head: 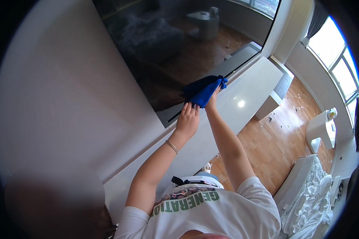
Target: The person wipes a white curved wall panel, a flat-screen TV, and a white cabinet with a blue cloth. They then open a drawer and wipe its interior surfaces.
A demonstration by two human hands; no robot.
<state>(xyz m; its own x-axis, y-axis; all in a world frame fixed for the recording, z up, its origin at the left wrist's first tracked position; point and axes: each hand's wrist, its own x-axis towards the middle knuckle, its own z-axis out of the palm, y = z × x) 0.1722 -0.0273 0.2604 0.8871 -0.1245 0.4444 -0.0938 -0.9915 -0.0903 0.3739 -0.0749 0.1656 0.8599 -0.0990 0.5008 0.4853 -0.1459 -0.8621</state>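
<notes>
A blue cloth (202, 93) lies bunched between my two hands, against the lower edge of a large wall-mounted television (173, 53). My left hand (188, 121), with a bangle on its wrist, has its fingertips at the cloth's near corner. My right hand (213, 100) grips the cloth's right side, its fingers partly hidden behind the fabric. The dark, glossy screen reflects the room. A long white cabinet top (227, 110) runs below the television.
Bits of litter are scattered on the wooden floor (266, 143). A white desk (320, 128) stands near the window, and a bed with a white mattress (302, 176) is at the lower right. A blurred round shape (55, 203) covers the lower left.
</notes>
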